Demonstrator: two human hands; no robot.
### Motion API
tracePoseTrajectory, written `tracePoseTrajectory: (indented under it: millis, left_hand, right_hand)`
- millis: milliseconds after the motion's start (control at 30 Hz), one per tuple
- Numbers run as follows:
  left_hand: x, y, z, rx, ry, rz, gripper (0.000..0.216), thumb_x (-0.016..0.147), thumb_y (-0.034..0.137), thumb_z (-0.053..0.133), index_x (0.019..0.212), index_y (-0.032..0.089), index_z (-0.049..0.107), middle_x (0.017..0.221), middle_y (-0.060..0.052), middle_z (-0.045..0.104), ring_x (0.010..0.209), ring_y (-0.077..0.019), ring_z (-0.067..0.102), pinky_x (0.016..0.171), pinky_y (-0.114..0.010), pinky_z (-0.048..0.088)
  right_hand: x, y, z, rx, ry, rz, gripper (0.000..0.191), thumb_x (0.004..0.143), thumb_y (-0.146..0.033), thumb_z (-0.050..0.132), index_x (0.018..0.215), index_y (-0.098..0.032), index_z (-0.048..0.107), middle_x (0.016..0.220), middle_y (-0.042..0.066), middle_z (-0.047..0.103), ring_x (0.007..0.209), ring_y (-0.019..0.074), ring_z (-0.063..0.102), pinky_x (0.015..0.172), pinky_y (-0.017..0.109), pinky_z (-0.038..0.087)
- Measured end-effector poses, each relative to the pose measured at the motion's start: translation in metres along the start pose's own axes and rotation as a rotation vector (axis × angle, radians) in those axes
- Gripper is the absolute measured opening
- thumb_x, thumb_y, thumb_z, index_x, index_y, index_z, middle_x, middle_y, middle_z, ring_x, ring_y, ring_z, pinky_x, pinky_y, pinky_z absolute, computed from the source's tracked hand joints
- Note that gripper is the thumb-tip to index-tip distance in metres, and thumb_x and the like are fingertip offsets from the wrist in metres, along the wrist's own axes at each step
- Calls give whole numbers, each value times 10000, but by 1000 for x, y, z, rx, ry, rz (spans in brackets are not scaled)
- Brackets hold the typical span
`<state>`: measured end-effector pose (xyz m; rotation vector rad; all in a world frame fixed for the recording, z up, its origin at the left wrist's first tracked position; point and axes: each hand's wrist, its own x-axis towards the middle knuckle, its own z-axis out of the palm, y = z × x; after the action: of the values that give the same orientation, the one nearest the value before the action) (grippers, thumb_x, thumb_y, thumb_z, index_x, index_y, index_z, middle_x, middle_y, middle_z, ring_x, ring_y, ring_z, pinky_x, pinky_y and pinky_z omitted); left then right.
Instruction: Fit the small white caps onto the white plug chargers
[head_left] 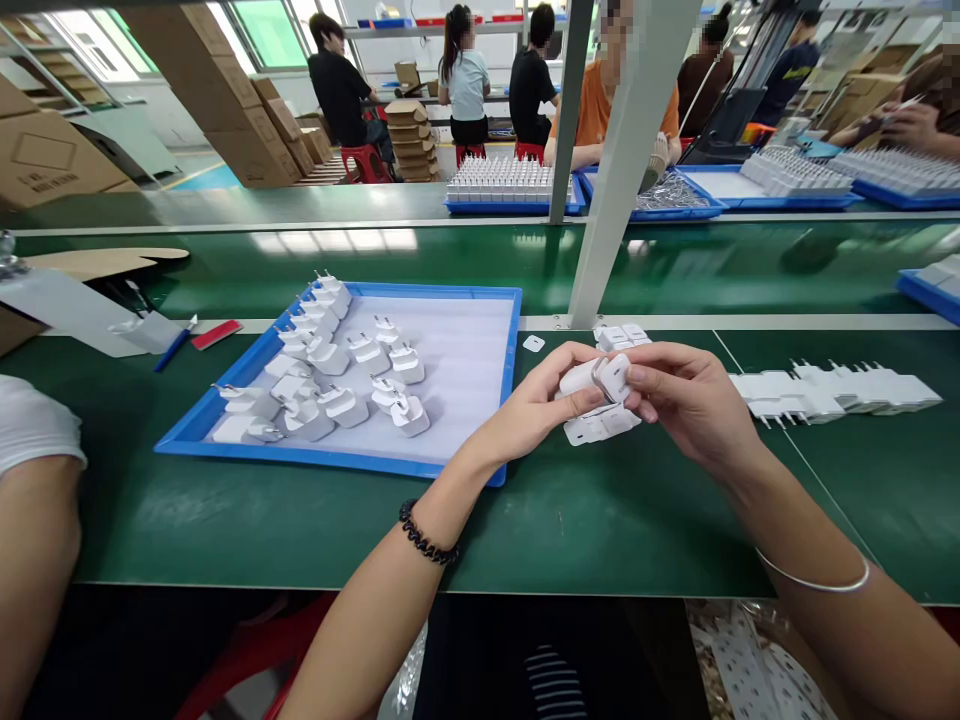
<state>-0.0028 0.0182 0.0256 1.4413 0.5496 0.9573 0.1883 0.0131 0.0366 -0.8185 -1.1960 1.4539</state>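
Note:
My left hand [541, 395] is closed around the body of a white plug charger [579, 378], above the green bench. With thumb and fingers my right hand [686, 395] pinches a white end cap [616, 377] with a small slot, held at the charger's end; whether the two are joined I cannot tell. Below and behind my hands lie more white pieces [602, 426], partly hidden. A loose flat white cap [533, 343] lies beside the tray. To the left, a blue-rimmed tray [330, 462] holds several white plug chargers [369, 355], prongs mostly up.
Rows of white chargers [832, 392] lie on the bench to the right. A slanted white post [626, 160] rises behind my hands. At the left are a blue pen-like tool [174, 347], a red strip [217, 334] and another person's arm [37, 500]. People sit beyond the bench.

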Motion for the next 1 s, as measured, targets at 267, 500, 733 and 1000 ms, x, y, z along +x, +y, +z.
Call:
tracePoseTrajectory:
  millis: [267,500,733,1000]
  left_hand:
    - [-1,-2,1,-32,4,4,317,879,395,668,1091,186,557,996,-34,563,887,-147,531,771,-239,431]
    - [-1,1,3,-19,17,6,321,876,397,671,1091,187,556,1040,-45,601,912,-161,567,763,-242,441]
    - [-1,0,3,1,10,28,335,880,417,666,1097,190,552,1069,-58,626,943,-177,592,765,-247,443]
    - [-1,2,1,94,12,56,342,889,437,645,1099,183,551,1045,-53,576,901,-163,554,737,-241,436]
  right_hand:
    - [-3,4,3,-76,72,-83,114,761,-210,815,866,-249,835,570,4,679,458,68,535,454,195,439]
    - [-5,3,5,-146,90,-136,125,773,-211,806,889,-249,832,590,1,677,487,90,545,469,233,455]
    - [-6,2,6,-186,106,-126,124,770,-225,807,890,-246,830,603,1,676,498,108,544,477,262,461]
    - [-6,3,8,-133,108,-109,224,743,-201,823,963,-236,796,569,-19,658,508,105,558,471,233,457]
